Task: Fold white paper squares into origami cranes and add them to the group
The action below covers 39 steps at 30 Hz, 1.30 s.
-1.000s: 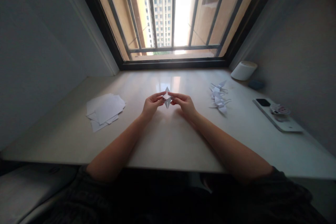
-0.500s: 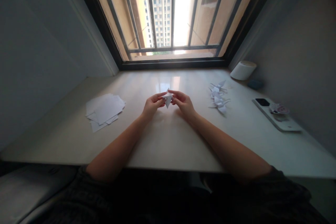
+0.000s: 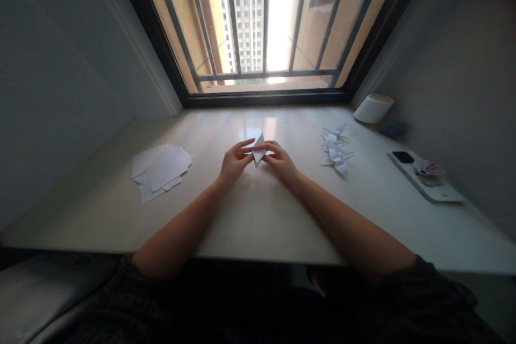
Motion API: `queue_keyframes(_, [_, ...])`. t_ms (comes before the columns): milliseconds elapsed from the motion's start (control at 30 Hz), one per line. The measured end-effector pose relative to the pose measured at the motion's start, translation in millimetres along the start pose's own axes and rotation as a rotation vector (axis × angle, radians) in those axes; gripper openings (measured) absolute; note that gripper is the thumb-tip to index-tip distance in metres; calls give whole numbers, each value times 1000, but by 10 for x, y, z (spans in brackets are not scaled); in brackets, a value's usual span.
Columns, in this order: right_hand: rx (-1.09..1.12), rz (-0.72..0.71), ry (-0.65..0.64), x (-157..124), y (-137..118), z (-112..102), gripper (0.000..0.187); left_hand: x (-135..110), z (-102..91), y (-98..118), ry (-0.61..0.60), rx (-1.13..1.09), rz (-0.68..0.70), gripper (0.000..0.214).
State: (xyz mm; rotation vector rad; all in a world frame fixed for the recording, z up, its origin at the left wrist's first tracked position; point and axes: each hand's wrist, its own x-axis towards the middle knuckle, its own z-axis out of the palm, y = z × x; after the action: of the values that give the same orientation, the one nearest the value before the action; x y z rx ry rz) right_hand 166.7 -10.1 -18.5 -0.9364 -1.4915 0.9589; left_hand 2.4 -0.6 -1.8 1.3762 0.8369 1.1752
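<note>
A small piece of folded white paper (image 3: 258, 156), diamond-shaped with pointed ends, is held between my two hands above the middle of the table. My left hand (image 3: 234, 160) pinches its left edge between thumb and fingers. On the other side, my right hand (image 3: 281, 160) grips it, with a finger lying across the paper's front. Folded paper cranes (image 3: 336, 153) rest in a cluster to the right of my hands. Over on the left lies a loose stack of white paper sheets (image 3: 163, 166).
A phone (image 3: 423, 180) with a round grip on its back lies at the right. Behind it stand a white cylindrical object (image 3: 373, 108) and a small dark item (image 3: 392, 129) near the wall. The barred window (image 3: 266, 99) rises at the table's far edge.
The folded paper has turned and now shows a flatter diamond face instead of spread points. My right finger has shifted across its front. Everything else on the table stays put.
</note>
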Motion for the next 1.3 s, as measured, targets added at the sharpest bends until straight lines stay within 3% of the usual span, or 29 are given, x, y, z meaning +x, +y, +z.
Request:
queue_keyframes(300, [63, 0, -63, 2, 37, 14, 31, 4, 0, -7, -1, -11, -20, 58])
queue_keyframes(567, [137, 36, -57, 4, 6, 10, 25, -2, -3, 4, 3, -22, -31, 52])
queue_keyframes(700, [177, 52, 10, -2, -15, 0, 27, 18, -31, -6, 25, -61, -81, 52])
queue_keyframes(900, [267, 195, 144, 9, -5, -3, 34, 33, -39, -15, 42, -82, -99, 54])
queue_keyframes(1133, [350, 224, 208, 22, -52, 14, 27, 19, -21, 0, 30, -37, -42, 54])
queue_keyframes(1300, [322, 256, 208, 34, -2, -5, 26, -16, -24, 29, 80, 156, 71, 47])
